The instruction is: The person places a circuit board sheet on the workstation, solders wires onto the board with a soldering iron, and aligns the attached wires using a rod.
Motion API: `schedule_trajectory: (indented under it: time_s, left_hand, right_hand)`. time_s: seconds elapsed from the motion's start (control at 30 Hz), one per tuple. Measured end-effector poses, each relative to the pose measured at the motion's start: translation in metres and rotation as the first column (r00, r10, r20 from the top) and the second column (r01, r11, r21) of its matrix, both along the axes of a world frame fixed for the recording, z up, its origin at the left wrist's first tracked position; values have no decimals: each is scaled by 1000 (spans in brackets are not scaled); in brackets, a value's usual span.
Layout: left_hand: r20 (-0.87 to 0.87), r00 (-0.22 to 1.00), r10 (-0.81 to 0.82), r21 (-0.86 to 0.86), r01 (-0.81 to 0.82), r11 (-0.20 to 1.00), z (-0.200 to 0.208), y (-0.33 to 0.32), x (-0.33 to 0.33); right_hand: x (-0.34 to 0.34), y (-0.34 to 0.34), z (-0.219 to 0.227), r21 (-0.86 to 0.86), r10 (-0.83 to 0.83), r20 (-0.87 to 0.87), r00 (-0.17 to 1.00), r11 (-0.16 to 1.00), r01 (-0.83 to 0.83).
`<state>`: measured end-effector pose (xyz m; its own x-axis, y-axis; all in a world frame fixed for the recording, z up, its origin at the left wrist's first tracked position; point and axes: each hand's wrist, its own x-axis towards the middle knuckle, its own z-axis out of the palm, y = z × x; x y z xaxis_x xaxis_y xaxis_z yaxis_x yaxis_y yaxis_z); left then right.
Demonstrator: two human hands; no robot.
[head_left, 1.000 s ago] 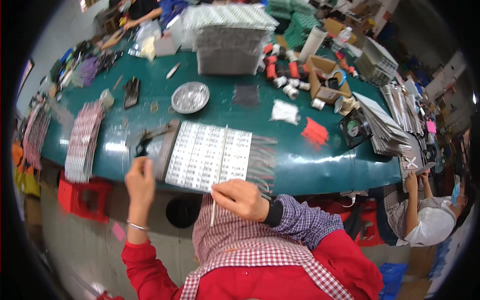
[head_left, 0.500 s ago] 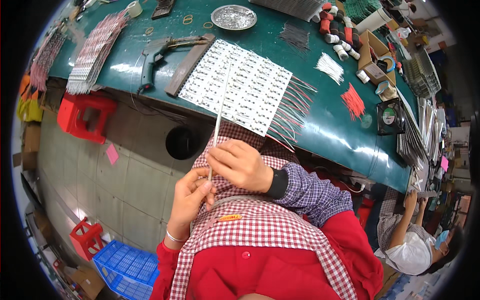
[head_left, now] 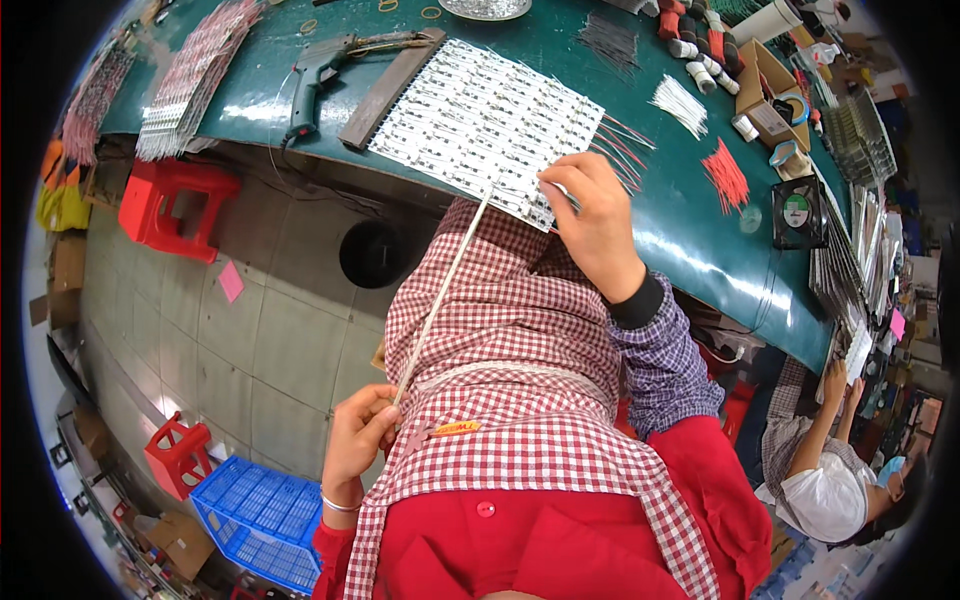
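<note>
My left hand is closed in front of the apron, pinching the lower end of a long, thin, pale strand. The strand slants up and right to the near edge of a white circuit board panel dotted with small dark parts. At that panel's near right corner is my right hand, thumb and fingers bent together. What those fingertips grip, if anything, is too small to make out. Red and white wires stick out past the panel's right side, partly behind my right hand.
A dark bar borders the panel's left side, beside a soldering gun. White wires and red wires lie rightward on the green table. Below stand a red stool and black bin. A co-worker sits right.
My right hand has left the strand and moved up and right to the panel's corner. My left hand has moved lower, still holding the strand's end. The table sits higher in view.
</note>
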<state>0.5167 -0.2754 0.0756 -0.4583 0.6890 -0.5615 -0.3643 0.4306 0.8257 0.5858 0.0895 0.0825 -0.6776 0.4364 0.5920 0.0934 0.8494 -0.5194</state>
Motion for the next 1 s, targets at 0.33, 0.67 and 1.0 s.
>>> schedule_trajectory:
  time_s: [0.33,0.67,1.0]
  left_hand:
    - [32,999,24,-8,-23,1000,-4,-4,5]
    - [50,999,4,23,-6,1000,-3,-3,2]
    - [-2,1000,12,57,-12,998,-11,-4,2]
  right_hand:
    - [-31,1,-16,125,41,268,963,989,-77]
    - [-34,1,-15,351,-34,387,922,929,-113]
    - [-20,-1,-14,-39,82,331,940,997,-73]
